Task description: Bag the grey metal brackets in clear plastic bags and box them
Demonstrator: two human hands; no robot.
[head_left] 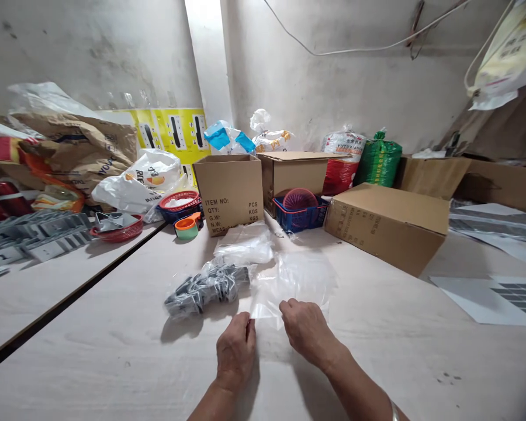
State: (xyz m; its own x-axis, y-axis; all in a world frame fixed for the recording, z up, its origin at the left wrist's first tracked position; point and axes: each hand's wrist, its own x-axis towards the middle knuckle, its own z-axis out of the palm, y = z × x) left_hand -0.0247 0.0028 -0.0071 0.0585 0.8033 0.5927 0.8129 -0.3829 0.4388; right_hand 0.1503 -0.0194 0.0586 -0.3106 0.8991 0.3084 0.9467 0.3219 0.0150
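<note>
A clear plastic bag [265, 298] is stretched between my two hands, low over the table. My left hand [236, 345] pinches its left edge, thumb against fingers. On the other side, my right hand [307, 327] is closed on the bag's right part, knuckles up. Just behind lie more flat clear bags [307, 275], partly overlapped by the one I hold. To the left rests a row of dark parts wrapped in clear plastic [208, 289]. A stack of folded clear plastic [245, 242] lies beyond it.
Behind stand an open carton [232, 193], another carton [291, 175] and a tilted carton [386, 225]. A blue basket [300, 216] sits between them. Tape rolls [187, 227] and a red basket [118, 229] are at left, near grey numbered pieces [44, 240]. A dark gap [74, 286] splits the tabletop.
</note>
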